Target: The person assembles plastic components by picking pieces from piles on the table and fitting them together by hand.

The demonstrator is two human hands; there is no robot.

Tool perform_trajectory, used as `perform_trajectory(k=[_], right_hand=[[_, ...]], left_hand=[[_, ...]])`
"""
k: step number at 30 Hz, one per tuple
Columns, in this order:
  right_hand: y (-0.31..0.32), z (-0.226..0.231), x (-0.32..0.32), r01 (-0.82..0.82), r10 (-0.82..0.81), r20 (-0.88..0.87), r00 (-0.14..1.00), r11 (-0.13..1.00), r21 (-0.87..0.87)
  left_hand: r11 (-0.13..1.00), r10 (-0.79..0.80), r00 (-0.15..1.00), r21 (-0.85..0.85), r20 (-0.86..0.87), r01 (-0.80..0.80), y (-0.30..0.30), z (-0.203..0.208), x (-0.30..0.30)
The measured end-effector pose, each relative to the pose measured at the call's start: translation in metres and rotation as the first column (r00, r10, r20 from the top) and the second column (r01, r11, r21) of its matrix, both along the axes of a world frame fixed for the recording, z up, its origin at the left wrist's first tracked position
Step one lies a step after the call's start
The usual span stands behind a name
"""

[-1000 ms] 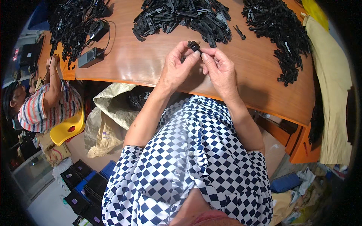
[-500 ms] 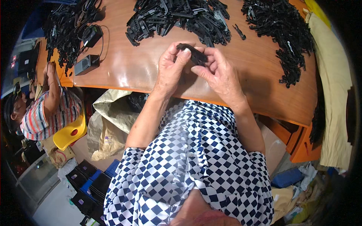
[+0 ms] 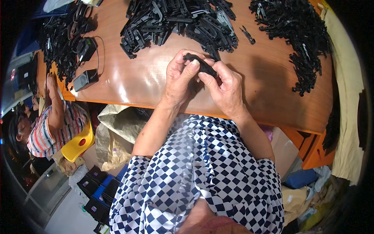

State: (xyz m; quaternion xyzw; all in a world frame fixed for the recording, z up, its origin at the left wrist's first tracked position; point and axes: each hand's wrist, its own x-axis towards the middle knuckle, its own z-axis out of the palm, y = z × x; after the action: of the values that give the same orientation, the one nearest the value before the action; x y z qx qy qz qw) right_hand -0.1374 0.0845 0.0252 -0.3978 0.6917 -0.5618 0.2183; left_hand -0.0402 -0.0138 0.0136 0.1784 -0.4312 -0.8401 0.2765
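Head view — black part [image 3: 204, 66] between fingers [image 3: 190, 69]

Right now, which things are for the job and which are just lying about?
Probably for the job:
black part, held in the left hand and right hand
middle heap of black parts

Probably just lying about:
two small dark boxes with a cable
blue bundle, low at right

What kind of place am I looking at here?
Probably a workshop where parts are handled manually: heaps of black parts lie on a wooden table, the left hand and right hand hold a black piece, and another person in a striped top is at the left.
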Motion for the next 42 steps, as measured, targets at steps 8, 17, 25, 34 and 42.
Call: perform_trajectory(k=[8,17,25,34,42], right_hand=[[0.008,-0.003,-0.008,-0.084,0.067,0.187,0.98,0.993,0.084],[-0.007,-0.016,-0.129,0.026,0.161,-0.716,0.68,0.97,0.242],[-0.036,-0.041,-0.154,0.081,0.219,-0.817,0.534,0.948,0.308],[0.015,-0.046,-0.148,-0.098,0.142,-0.138,0.98,0.953,0.288],[0.034,-0.041,-0.138,-0.09,0.194,-0.547,0.814,0.973,0.212]], left_hand=[[0.963,-0.119,0.991,0.248,0.054,0.102,0.006,0.001,0.0],[0.913,-0.125,0.977,0.365,-0.175,0.182,-0.006,-0.011,0.015],[0.992,-0.126,0.969,0.025,0.214,0.123,-0.01,0.009,0.054],[0.433,0.563,0.326,-0.607,0.76,0.666,-0.022,-0.004,0.231],[0.066,0.652,0.661,-0.897,0.371,0.438,-0.047,0.02,0.122]])
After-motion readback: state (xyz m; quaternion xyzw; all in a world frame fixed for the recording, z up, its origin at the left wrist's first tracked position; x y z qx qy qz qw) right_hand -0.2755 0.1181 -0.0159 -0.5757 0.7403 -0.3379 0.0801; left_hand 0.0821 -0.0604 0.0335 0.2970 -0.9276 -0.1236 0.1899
